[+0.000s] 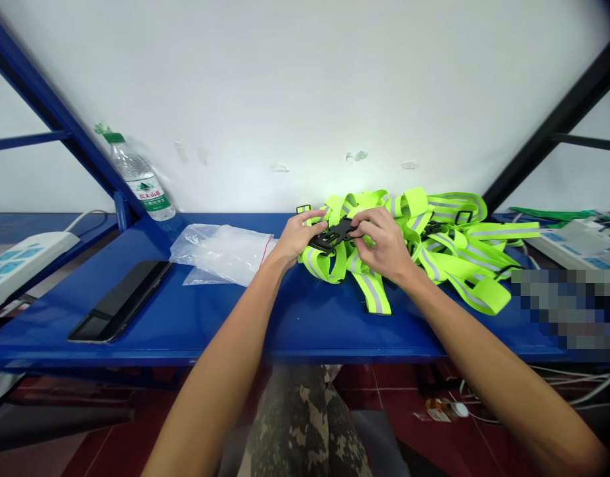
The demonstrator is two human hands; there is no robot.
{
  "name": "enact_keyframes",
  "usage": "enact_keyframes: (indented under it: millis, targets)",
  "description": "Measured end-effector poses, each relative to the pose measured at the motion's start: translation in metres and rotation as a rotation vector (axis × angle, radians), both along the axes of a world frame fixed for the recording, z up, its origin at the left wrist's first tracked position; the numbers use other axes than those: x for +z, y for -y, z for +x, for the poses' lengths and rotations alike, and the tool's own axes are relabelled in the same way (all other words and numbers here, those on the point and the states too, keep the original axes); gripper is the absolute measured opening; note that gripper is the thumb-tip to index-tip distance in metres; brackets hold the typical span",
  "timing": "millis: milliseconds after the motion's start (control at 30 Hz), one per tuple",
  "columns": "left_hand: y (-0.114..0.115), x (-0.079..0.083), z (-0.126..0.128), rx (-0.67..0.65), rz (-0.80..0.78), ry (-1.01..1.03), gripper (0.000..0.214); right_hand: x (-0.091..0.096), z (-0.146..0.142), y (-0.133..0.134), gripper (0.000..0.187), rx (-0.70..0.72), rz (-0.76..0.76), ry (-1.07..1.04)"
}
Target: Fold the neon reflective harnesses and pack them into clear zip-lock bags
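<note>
Both my hands are at a black plastic buckle (pixel 340 230) attached to neon yellow-green straps with grey reflective stripes. My left hand (pixel 301 236) grips the buckle's left part between thumb and fingers. The fingers of my right hand (pixel 380 240) pinch its right part. Around and behind them lies a tangled heap of reflective straps (pixel 448 248), with more black buckles and sliders among them. One strap end (pixel 377 295) hangs toward the table's front. Whether the buckle's halves are fully joined is hard to see.
Left of my hands lies a clear plastic zip bag (pixel 220 252). A black phone (pixel 123 298) rests on the blue table (pixel 225 331). A water bottle (pixel 143 179) leans at the back left. Power strips (pixel 29 258) sit at both sides, and blue and black posts flank the table.
</note>
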State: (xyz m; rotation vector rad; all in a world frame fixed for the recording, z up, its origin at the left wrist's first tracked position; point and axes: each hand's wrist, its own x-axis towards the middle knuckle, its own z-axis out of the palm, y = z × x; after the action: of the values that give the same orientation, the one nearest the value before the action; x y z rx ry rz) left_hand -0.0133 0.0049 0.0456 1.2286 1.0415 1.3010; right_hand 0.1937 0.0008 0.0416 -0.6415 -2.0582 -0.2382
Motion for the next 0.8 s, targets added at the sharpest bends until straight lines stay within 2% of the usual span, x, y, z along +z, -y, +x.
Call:
enact_keyframes:
  millis: [400,567,800]
  targets:
    - [-0.002,-0.003,0.001,0.029,0.014,-0.031,0.045,0.000,0.001,0.000,0.019,0.015,0.001,0.008]
    - [-0.005,-0.007,-0.001,0.161,0.103,-0.090,0.024,-0.002,-0.003,0.002,0.021,-0.006,0.035,0.065]
    - [-0.013,-0.015,-0.002,0.277,0.169,-0.145,0.023,-0.004,-0.005,0.004,0.021,-0.011,0.032,0.077]
